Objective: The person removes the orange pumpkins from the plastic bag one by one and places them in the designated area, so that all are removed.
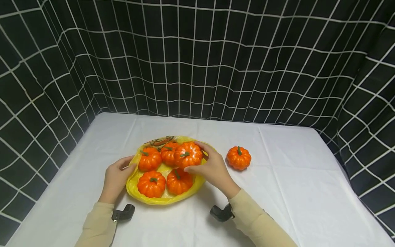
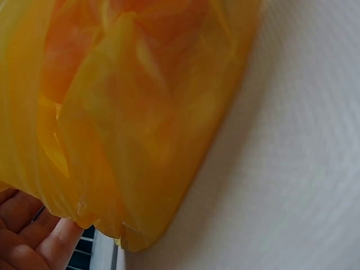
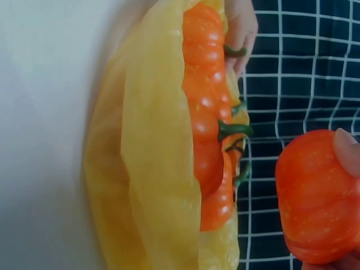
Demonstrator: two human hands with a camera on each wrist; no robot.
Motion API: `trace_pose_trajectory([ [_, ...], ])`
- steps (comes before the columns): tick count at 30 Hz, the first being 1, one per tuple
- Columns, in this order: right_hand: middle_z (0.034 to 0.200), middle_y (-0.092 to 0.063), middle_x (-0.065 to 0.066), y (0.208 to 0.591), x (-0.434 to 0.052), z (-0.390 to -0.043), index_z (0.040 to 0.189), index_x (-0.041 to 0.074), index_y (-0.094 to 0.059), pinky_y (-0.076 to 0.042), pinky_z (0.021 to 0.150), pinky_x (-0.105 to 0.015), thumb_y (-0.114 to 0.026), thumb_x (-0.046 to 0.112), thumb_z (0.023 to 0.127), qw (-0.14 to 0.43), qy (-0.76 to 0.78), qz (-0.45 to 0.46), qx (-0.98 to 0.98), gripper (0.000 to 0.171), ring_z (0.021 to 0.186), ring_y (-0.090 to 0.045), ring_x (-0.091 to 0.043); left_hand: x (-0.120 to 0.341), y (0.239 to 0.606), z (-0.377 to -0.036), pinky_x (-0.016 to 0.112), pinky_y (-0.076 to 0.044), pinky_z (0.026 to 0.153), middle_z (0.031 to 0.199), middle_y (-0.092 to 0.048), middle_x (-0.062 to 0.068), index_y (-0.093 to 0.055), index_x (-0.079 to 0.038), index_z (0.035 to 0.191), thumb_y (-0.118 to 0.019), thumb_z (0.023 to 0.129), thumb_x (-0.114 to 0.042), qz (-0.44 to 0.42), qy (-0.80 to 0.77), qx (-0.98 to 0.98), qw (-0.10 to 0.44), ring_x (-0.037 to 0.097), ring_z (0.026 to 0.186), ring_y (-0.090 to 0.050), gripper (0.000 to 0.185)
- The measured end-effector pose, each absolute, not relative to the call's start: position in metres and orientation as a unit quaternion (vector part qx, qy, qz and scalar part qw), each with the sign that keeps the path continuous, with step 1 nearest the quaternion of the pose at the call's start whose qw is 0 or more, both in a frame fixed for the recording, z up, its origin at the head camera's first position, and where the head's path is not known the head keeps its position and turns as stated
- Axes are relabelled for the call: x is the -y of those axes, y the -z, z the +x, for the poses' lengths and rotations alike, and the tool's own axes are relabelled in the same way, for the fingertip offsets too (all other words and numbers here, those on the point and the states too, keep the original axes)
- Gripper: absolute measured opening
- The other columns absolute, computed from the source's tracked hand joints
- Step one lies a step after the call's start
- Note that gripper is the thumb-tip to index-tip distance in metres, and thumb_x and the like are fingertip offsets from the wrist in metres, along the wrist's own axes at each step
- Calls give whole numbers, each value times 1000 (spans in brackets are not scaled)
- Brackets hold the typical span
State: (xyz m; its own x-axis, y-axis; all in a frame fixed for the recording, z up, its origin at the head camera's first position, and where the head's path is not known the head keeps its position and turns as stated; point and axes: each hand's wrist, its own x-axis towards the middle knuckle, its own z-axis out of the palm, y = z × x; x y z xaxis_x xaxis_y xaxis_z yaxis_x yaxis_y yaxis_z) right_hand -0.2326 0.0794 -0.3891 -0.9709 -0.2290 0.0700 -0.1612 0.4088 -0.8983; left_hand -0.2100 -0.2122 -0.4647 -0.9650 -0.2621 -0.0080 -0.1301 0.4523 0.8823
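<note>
White cloth (image 1: pixel 277 192); ribbed pumpkin (image 1: pixel 188 154), crinkled bag (image 1: pixel 163 199).

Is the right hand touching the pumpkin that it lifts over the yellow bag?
Touching. The head view shows the right hand with thumb and fingers around the raised pumpkin, above the yellow bag.

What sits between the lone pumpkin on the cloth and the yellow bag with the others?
Only the right hand, which holds a pumpkin over the yellow bag. Bare white cloth lies around the lone pumpkin.
</note>
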Motion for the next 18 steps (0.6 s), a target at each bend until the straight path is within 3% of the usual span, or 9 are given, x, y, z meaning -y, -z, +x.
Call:
trace_pose_trajectory([
  [18, 138, -45, -4, 386, -128, -225, 135, 13, -45, -35, 109, -35, -86, 20, 63, 8, 560, -95, -823, 83, 131, -40, -18, 214, 467, -210, 40, -51, 92, 126, -59, 12, -59, -9, 124, -60, 89, -30, 109, 512, 849, 75, 30, 114, -57, 40],
])
